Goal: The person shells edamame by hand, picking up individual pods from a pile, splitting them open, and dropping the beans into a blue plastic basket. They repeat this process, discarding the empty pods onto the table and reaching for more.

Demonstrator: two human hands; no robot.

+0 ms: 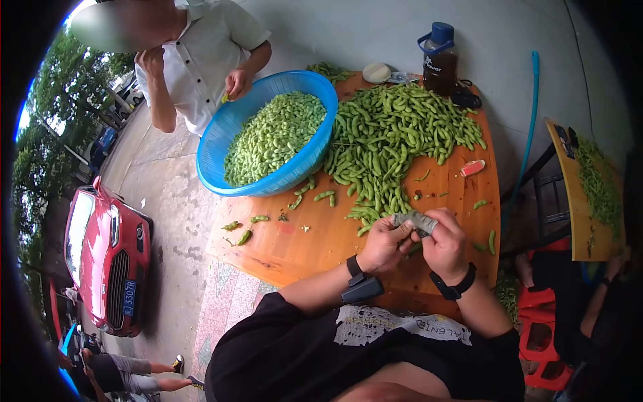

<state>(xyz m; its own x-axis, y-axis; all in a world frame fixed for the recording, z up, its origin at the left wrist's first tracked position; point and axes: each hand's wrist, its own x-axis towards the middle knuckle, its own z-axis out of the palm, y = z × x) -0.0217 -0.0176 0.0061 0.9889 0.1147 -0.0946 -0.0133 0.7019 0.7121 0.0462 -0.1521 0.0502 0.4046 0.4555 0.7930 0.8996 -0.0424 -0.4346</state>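
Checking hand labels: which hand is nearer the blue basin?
Left. The left hand is below and right of the blue basin. The right hand sits beyond it, farther right. Both grip a grey wrapped object.

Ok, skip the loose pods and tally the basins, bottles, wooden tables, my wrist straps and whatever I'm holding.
Blue basin: 1
Bottle: 1
Wooden tables: 2
Black wrist straps: 2
Grey wrapped object, between left hand and right hand: 1
Total: 7

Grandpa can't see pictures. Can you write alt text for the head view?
The left hand and right hand grip a grey object above a wooden table heaped with green pods. Opposite, another person stands by a full blue basket.
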